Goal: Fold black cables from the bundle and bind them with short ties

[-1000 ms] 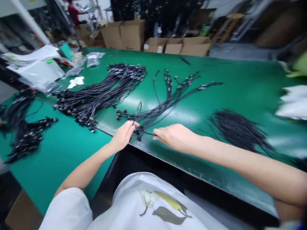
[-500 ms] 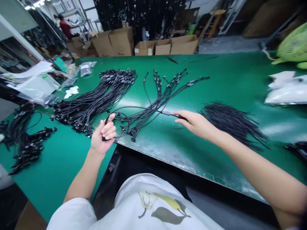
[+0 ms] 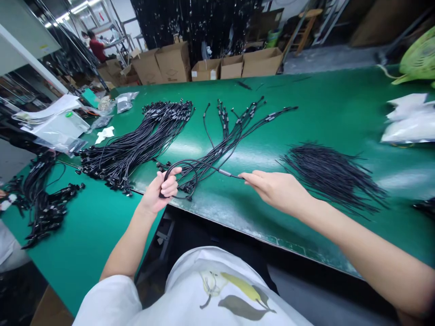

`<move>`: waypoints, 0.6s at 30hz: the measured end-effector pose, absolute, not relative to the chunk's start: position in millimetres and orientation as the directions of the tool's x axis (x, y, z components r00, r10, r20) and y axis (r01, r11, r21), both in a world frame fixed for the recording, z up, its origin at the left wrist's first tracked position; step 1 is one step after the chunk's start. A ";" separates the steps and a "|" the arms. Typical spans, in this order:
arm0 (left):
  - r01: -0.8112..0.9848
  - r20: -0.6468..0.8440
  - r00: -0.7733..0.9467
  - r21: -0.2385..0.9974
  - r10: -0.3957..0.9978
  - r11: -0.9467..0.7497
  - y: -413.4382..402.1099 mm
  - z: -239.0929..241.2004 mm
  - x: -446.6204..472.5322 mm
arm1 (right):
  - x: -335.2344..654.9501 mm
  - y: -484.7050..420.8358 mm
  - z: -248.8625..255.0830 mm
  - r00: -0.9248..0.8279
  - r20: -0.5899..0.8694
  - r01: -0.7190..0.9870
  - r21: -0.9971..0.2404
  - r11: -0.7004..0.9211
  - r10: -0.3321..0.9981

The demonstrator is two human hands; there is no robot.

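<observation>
A black cable (image 3: 224, 172) with a grey sleeve runs between my two hands above the table's front edge. Its coiled part is wrapped in the closed fingers of my left hand (image 3: 159, 190), with loops hanging out to the right. My right hand (image 3: 272, 188) pinches the straight end just past the sleeve. Behind the cable lies a loose group of similar cables (image 3: 234, 136), fanned toward the back. Further left is a large pile of cables (image 3: 142, 140). Right of my right hand rests a heap of thin black strips (image 3: 333, 176).
Coiled cables (image 3: 47, 203) lie on the left table. Papers and a white box (image 3: 64, 122) stand at the back left, near plastic bags (image 3: 124, 102). White packets (image 3: 408, 120) and a green fan (image 3: 419, 59) are at the right. Cardboard boxes (image 3: 204, 70) stand behind the table.
My left hand has moved right and the cable's loops are drawn closer together. My right hand has dropped slightly and come a little left, still pinching the cable end. The view has shifted slightly.
</observation>
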State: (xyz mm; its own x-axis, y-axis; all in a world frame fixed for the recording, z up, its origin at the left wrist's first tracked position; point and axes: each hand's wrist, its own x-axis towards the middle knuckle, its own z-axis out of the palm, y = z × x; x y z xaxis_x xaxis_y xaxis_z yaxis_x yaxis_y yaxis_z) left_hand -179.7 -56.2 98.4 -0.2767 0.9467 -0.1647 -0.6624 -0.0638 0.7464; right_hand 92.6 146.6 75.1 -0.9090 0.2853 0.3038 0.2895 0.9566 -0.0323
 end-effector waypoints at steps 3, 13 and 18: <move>-0.623 -0.102 -0.215 0.780 0.971 -0.056 -66.7 100.9 -181.4 | 91.3 158.5 70.6 -0.872 0.333 0.339 -0.117 0.933 0.359; -0.713 -0.071 -0.521 0.584 0.851 -0.388 -77.6 116.1 -190.5 | 89.2 132.2 71.7 -0.851 0.483 0.275 0.076 0.958 0.206; -0.719 -0.072 -0.544 0.554 0.836 -0.420 -79.7 114.7 -199.7 | 94.5 141.3 66.7 -0.848 0.490 0.277 0.083 0.957 0.203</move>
State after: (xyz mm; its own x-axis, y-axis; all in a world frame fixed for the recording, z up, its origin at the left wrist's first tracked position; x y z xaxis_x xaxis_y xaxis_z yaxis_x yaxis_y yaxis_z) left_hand -199.7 -79.7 114.7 -0.5441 0.8359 -0.0725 -0.7187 -0.4197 0.5544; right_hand 94.5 141.3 66.7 -0.8480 0.2027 0.4897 0.2770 0.9573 0.0834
